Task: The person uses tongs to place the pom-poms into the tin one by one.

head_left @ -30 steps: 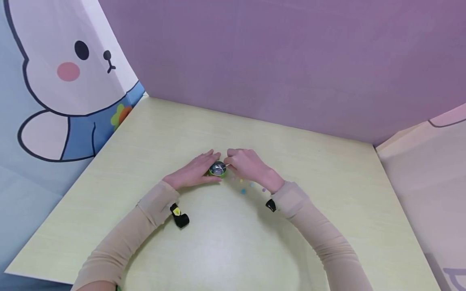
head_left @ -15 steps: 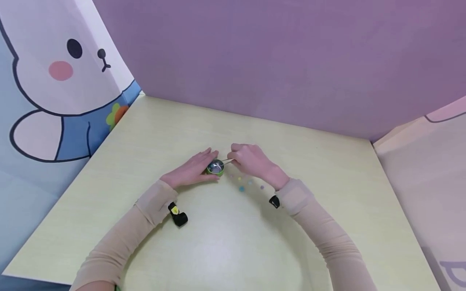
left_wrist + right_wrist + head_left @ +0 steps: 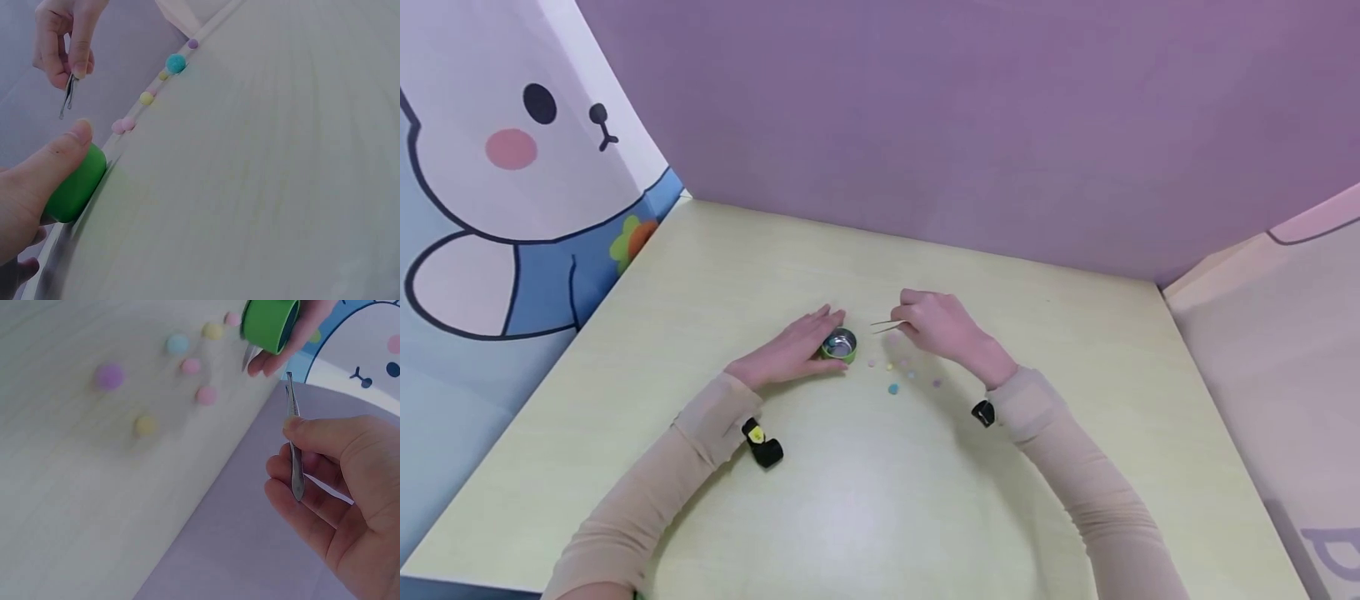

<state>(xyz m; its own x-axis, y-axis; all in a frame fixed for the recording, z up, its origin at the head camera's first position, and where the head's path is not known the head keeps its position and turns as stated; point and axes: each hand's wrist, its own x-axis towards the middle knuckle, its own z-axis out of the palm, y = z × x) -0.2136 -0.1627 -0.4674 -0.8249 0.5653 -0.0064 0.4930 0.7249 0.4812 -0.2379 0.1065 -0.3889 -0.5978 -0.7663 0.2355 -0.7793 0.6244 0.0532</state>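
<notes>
A small round green tin with a shiny metal inside stands on the table. My left hand holds it from the left, thumb on the near side and fingers on the far side. To the right, my right hand pinches metal tweezers between thumb and fingers. Their two tips point toward the tin, spread apart with nothing between them. Below and beside them lie several small pom-poms: a blue one, a purple one, a yellow one and a pink one among them.
The pale wooden table ends at a purple backdrop behind the hands. A curtain with a cartoon animal hangs at the left. A black wrist camera juts from the left sleeve.
My right hand has drawn the tweezers out of the tin, back to the right and slightly up, and their tips now show. My left hand stays at the tin.
</notes>
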